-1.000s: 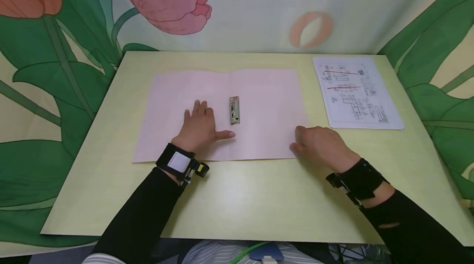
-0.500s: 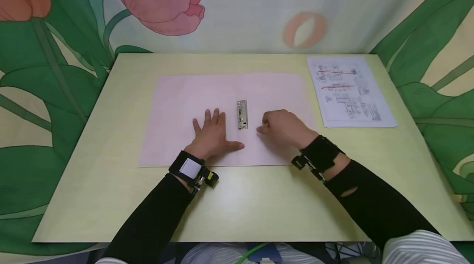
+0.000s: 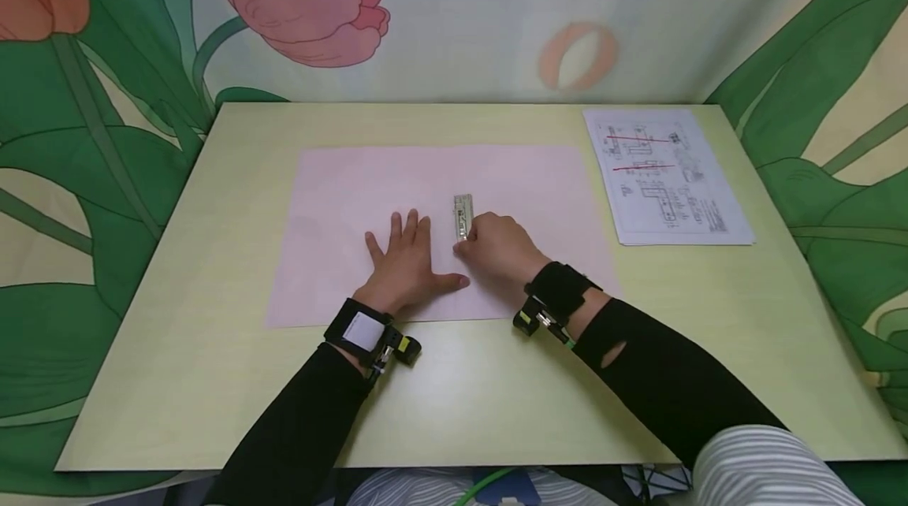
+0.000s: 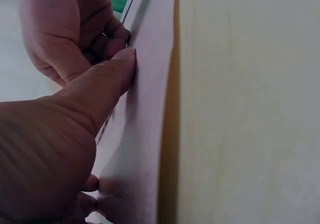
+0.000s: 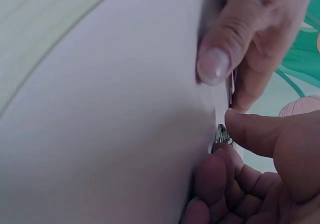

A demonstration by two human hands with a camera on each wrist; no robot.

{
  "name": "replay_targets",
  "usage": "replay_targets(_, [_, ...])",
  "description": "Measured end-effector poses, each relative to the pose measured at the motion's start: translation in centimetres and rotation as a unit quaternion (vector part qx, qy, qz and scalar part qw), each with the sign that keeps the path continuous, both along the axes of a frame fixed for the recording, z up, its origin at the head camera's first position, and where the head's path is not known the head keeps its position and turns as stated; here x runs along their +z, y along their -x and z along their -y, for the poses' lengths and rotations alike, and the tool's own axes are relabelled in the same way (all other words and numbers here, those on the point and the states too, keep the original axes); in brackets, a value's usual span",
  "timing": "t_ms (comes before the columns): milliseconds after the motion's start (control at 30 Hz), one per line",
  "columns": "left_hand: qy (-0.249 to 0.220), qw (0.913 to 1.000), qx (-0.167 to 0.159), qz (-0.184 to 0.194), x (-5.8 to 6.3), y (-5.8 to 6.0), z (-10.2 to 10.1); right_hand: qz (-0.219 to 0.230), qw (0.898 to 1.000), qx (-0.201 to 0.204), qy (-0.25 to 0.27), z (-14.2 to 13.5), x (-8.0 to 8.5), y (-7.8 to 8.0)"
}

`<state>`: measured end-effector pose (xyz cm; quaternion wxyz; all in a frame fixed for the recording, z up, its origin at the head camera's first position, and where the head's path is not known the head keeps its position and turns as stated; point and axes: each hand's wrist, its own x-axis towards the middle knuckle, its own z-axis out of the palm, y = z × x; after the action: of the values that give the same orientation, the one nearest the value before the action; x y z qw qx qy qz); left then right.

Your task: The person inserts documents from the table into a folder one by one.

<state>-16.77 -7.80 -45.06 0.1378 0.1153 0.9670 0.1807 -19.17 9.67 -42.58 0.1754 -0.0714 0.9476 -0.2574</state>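
Note:
An open pink folder (image 3: 340, 191) lies flat on the table. Right of its middle fold is a long narrow metal clip (image 3: 463, 208), running front to back. My left hand (image 3: 406, 263) rests on the folder with fingers spread and thumb pointing toward the clip. At the clip's near end, my right hand (image 3: 500, 250) pinches it, fingers curled and covering that end. The right wrist view shows the clip's tip (image 5: 221, 133) between thumb and fingers. In the left wrist view, the left thumb (image 4: 107, 78) presses near the folder's front edge.
A stack of printed drawing sheets (image 3: 674, 183) with red lines lies at the back right of the pale table (image 3: 709, 309). A flowered curtain (image 3: 454, 17) hangs right behind the table's far edge. A camera band is strapped on each wrist.
My right hand has come left from the folder's right front corner to the clip's near end and now pinches it. The left hand stays spread on the folder.

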Motion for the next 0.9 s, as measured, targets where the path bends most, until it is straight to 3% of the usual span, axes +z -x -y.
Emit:
replay_targets(367, [0.000, 1.0000, 0.004, 0.004, -0.13, 0.09, -0.10, 0.002, 0.999, -0.031, 0.031, 0.02, -0.27, 0.03])
replay_targets(900, [-0.009, 0.9999, 0.007, 0.000, -0.27, -0.06, 0.04, -0.001, 0.998, -0.061, 0.033, 0.24, -0.46, -0.30])
